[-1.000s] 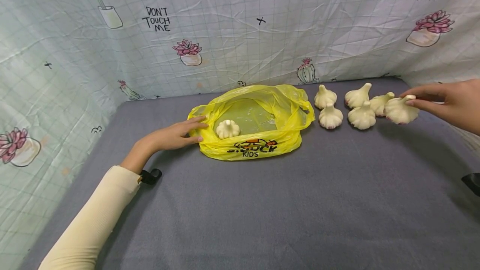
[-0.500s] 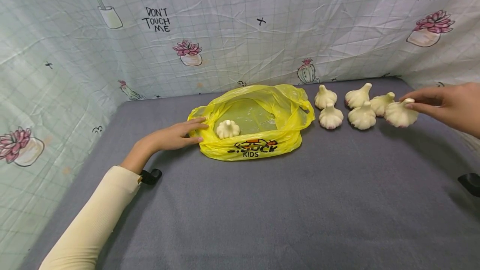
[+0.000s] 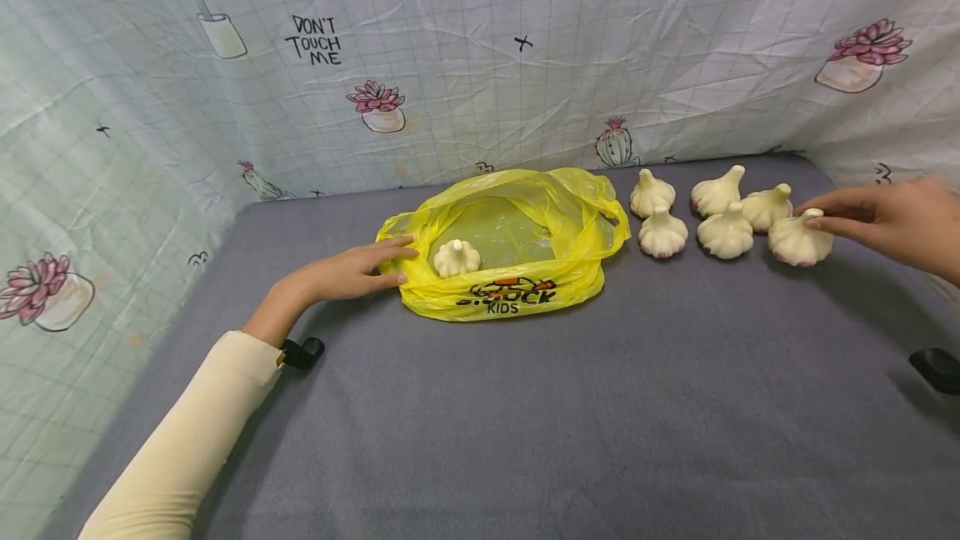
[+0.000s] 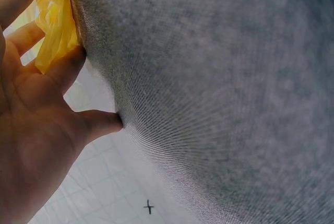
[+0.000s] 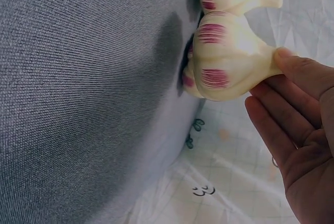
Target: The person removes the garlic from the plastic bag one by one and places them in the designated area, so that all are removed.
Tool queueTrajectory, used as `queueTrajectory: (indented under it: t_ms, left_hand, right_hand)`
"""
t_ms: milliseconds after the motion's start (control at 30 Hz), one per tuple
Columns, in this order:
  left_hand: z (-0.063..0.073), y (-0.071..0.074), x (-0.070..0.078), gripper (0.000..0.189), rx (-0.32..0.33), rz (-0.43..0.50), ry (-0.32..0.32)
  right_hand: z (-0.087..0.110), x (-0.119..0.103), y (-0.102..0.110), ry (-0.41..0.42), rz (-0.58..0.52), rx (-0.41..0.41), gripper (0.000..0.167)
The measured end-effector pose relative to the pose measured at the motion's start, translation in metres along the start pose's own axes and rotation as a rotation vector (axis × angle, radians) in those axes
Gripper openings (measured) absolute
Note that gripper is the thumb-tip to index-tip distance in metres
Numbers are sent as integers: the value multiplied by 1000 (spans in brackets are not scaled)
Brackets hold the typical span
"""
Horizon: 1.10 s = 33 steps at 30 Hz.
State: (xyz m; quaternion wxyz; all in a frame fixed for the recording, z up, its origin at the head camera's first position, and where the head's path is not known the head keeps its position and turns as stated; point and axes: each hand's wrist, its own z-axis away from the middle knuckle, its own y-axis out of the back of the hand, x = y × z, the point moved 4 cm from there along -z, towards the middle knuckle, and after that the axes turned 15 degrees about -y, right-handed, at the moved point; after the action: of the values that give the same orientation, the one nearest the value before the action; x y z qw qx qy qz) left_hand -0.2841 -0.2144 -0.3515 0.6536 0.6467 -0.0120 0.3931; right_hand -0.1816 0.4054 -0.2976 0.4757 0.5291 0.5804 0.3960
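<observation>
My right hand pinches the stem of a garlic bulb between thumb and fingers. In the right wrist view this bulb is cream with purple streaks. Beside it, at the back right, several more garlic bulbs stand close together. A yellow plastic bag lies with its mouth spread wide, and one garlic bulb sits inside near its left end. My left hand rests against the bag's left edge, fingers extended. In the left wrist view the yellow plastic lies against those fingers, with the thumb on the cloth.
Grey cloth covers the table. A pale curtain with plant prints hangs behind the table and along its sides. Black wrist straps show at the left and right.
My right hand has lowered the pinched garlic bulb slightly, toward the table at the right end of the group. The left hand and the bag have stayed put.
</observation>
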Motion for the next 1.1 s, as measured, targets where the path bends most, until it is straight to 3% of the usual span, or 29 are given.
queueTrajectory:
  t_ms: [333,567,1100]
  left_hand:
    - [-2,1,1,60,-2,-11,-8]
    - [-2,1,4,60,-9,-9,-1]
    - [-1,-1,2,61,-5,-12,-3]
  right_hand:
    - [-8,9,-7,-2,-22,-27,20]
    - [-14,13,-16,-56,16,-100,30]
    - [-23,19,-25,-63,-41,-103,30]
